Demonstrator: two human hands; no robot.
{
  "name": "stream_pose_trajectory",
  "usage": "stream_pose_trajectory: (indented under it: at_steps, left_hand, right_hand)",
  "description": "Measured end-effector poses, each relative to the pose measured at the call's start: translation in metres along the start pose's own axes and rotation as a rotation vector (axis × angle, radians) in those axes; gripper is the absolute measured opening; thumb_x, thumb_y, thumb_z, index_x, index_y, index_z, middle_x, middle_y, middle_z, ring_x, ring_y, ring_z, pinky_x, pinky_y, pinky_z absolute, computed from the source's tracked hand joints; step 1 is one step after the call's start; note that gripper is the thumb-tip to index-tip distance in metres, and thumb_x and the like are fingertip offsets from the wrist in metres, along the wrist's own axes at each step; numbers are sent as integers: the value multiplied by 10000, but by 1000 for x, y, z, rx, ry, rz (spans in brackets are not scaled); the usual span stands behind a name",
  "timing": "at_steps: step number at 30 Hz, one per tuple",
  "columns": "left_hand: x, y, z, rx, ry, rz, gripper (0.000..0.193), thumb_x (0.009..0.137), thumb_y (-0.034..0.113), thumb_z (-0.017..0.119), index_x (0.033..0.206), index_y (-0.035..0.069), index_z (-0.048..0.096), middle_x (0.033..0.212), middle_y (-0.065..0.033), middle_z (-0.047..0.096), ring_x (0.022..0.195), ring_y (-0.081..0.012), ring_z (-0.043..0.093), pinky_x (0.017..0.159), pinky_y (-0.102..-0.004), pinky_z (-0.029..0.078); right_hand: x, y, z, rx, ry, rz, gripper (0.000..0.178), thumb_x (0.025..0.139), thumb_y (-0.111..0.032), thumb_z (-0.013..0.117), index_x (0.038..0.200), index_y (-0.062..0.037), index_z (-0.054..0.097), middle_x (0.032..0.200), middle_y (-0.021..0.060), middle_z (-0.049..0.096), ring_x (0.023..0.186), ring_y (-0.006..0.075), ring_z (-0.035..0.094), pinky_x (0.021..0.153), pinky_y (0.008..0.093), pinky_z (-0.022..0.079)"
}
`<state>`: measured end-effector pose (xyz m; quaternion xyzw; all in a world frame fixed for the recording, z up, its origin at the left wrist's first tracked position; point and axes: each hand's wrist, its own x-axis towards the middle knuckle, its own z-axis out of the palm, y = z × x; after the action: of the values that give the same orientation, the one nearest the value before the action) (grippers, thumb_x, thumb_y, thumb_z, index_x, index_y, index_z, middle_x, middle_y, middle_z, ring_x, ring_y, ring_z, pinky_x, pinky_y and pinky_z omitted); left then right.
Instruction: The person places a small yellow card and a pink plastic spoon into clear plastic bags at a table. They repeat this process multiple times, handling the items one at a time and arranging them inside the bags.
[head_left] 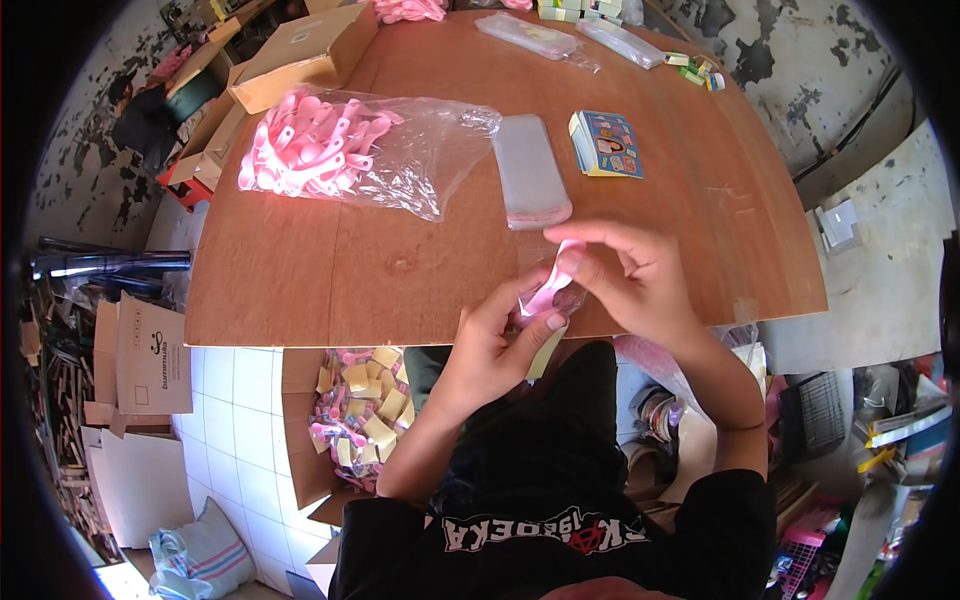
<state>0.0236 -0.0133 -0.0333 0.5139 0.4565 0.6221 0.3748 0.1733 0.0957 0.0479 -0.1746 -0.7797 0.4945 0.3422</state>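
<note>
1. At the centre of the frame, over the near edge of the table, a pink spoon is held between both hands, with clear film from a sleeve about its lower part.
2. Left grip: closed on the spoon's lower part and the film. A pale yellow card shows just below; what secures it cannot be told.
3. Right grip: narrow, thumb and fingers holding the spoon's upper end.
4. Risk, judged: the film looks thin; a hard push from the right grip could crease or split it.
5. Risk, judged: should the left grip slacken, the card could slip down past the table edge.
6. Upper left of the frame: the bag of pink spoons trails loose plastic close to the stack of clear sleeves. A snag there could shift the stack.
7. Upper right of centre: the stack of printed cards stands unbound, as far as visible; a careless knock from the right forearm could scatter it.
</note>
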Motion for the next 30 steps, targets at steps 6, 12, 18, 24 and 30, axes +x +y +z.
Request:
stream_pose_trajectory:
  at_steps: [6,12,18,24,30]
  left_hand:
    - [3,9,-1,53,-5,84,372,925,9,639,1282,-29,538,1050,-133,705,970,-151,684,805,-286,555]
    - [-1,17,0,78,-23,102,450,931,17,630,1353,0,477,1002,-157,705,901,-173,711,750,-318,569]
    - [-6,36,-3,383,-81,-46,493,899,4,639,1362,13,467,882,-135,697,804,-199,730,662,-306,582]
    - [-5,41,-5,621,-86,131,498,854,47,683,1322,16,514,761,-182,657,667,-303,711,548,-368,531]
    - [-3,41,-5,746,-165,217,547,855,73,638,1357,-34,448,613,-190,615,574,-386,647,549,-459,531]
  right_hand:
    - [-9,6,11,-361,117,-237,134,785,-44,774,894,-23,700,1040,109,642,960,209,625,823,317,491]
    - [-7,1,10,-552,125,-394,156,726,-44,798,856,-40,711,1093,122,606,960,268,613,785,357,511]
    - [0,-11,2,-676,59,-392,165,734,-63,775,870,-46,684,958,67,603,891,257,586,717,361,502]
    - [3,-18,2,-831,-10,-462,177,701,2,738,867,-26,683,880,61,602,772,252,579,625,360,497]
    - [0,-11,11,-1053,7,-522,201,601,40,686,771,-37,611,824,50,574,709,248,567,538,368,468]
